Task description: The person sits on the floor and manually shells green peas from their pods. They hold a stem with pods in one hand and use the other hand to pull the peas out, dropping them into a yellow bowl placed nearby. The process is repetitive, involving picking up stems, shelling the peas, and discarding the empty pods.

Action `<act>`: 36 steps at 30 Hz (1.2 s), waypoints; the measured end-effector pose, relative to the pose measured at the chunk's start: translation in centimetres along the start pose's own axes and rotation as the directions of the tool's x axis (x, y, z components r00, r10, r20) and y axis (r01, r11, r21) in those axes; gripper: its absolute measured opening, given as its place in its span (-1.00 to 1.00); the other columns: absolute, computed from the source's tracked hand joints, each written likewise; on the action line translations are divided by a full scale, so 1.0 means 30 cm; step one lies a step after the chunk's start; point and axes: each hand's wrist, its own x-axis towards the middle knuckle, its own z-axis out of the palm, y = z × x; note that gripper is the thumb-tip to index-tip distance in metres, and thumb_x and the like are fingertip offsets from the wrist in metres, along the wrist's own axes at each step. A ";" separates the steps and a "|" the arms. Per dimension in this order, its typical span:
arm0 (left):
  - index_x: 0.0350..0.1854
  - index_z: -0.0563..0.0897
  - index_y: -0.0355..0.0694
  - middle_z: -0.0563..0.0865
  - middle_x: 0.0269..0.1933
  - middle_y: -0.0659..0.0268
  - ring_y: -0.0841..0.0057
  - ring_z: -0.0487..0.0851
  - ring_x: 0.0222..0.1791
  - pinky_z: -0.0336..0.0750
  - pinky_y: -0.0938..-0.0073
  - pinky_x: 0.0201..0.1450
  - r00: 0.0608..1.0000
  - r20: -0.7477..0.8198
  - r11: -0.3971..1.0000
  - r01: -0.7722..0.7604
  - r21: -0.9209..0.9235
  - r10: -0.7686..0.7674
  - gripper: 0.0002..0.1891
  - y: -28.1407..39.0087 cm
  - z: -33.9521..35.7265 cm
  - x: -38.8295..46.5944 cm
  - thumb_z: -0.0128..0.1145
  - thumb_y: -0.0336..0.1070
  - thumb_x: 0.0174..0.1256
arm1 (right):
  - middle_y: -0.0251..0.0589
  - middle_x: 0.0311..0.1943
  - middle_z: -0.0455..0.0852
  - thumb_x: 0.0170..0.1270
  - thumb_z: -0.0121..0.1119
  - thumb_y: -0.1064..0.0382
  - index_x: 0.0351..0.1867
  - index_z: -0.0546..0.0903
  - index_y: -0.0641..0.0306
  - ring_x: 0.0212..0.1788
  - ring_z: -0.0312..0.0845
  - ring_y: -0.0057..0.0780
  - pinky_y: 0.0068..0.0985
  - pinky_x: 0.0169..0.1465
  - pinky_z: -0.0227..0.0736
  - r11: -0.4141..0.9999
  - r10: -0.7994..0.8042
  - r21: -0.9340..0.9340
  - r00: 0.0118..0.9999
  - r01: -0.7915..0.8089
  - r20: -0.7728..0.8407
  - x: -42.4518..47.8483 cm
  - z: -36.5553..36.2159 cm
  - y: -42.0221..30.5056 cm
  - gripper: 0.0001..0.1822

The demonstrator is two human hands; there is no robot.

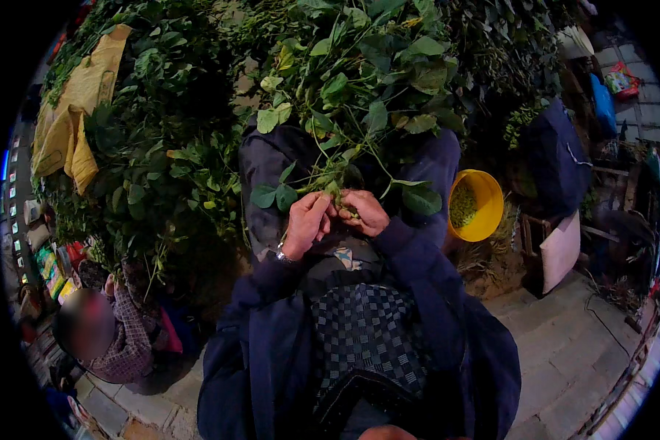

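Observation:
Both hands meet above my lap, at the lower end of a leafy green bean plant [357,104] that lies across my knees. My left hand [306,223], with a metal-banded wristwatch [281,253] at its wrist, pinches the plant among its stems and pods. Close beside it, my right hand [364,212] has its fingers curled around green pods [353,212]. Beside my right knee stands a yellow plastic bucket [489,206], partly filled with green pods or beans [462,205]. The fingers partly hide what they grip.
Heaped bean plants [143,132] spread ahead and to the left, with a yellow woven sack [80,110] on them. Another person [124,341] sits at lower left. At right are a dark blue bag [558,159] and a wooden chair with a pale cushion [562,253] on paving.

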 end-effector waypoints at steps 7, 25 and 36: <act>-0.42 0.55 -0.27 0.54 -0.64 0.39 0.74 0.38 -0.79 0.20 0.69 -0.77 0.999 0.045 0.996 -0.023 0.089 0.019 -0.67 -0.003 -0.004 0.001 0.01 -0.15 0.50 | -0.29 -0.44 0.54 0.31 -0.03 0.35 -0.13 0.54 0.37 -0.55 0.38 -0.65 -0.67 -0.61 0.16 0.998 -0.046 -0.041 0.995 0.042 -0.093 -0.003 -0.003 0.023 -0.81; -0.28 0.56 -0.34 0.57 -0.50 -0.02 0.02 0.57 -0.47 0.46 0.22 -0.41 0.800 0.216 0.512 -0.538 0.670 0.559 -0.85 -0.043 0.013 0.008 0.13 -0.34 0.34 | -0.42 -0.54 0.62 0.33 0.27 0.15 -0.21 0.65 0.37 -0.56 0.44 -0.75 -0.67 -0.51 0.32 0.811 -0.387 -0.541 0.899 0.225 -0.206 -0.033 0.007 0.014 -0.73; -0.37 0.61 -0.30 0.60 -0.61 0.36 0.73 0.44 -0.76 0.24 0.68 -0.76 0.958 0.222 0.979 0.156 0.132 -0.182 -0.77 0.077 0.003 -0.021 0.00 -0.29 0.41 | -0.34 -0.43 0.67 0.32 0.25 0.21 -0.18 0.65 0.40 -0.43 0.50 -0.70 -0.60 -0.35 0.43 0.677 -0.486 -0.693 0.858 0.248 -0.167 -0.057 0.038 -0.010 -0.75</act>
